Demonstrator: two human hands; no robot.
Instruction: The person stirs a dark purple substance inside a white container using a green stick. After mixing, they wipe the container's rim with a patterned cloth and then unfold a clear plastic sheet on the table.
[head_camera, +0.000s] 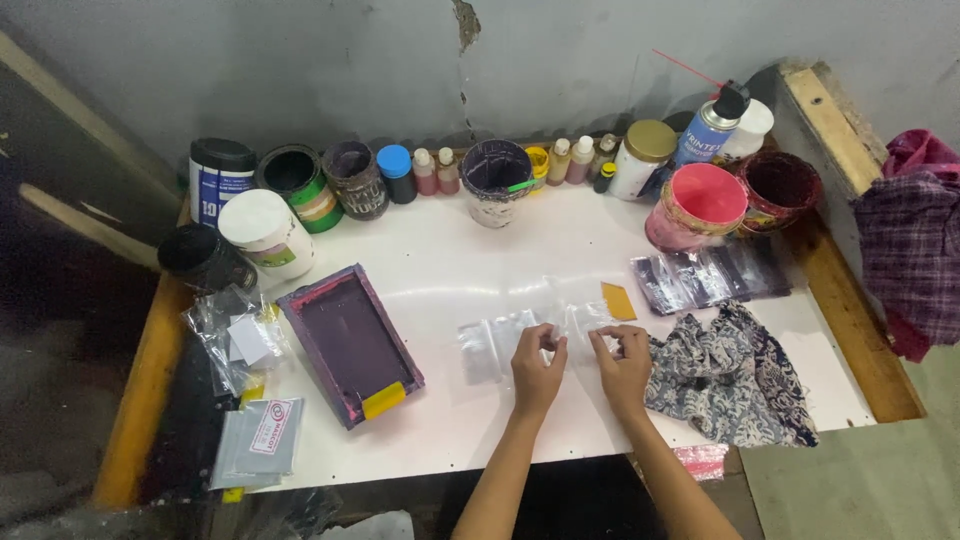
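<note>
Both my hands rest on the white tabletop (470, 270) near its front edge. My left hand (537, 362) and my right hand (622, 360) each pinch an edge of a small clear plastic bag (578, 320) held between them. More clear bags (490, 343) lie flat just left of my left hand. A small yellow card (618, 301) lies just beyond my right hand. A patterned blue-and-white cloth (735, 375) lies bunched against my right wrist.
A purple-stained screen-printing frame (350, 342) with a yellow squeegee lies at left. Paint tubs, small bottles, a jar and a spray can (712, 122) line the back wall. Dark printed bags (708, 276) lie at right, packets at the left edge, a checked cloth (912, 245) beyond the wooden rim.
</note>
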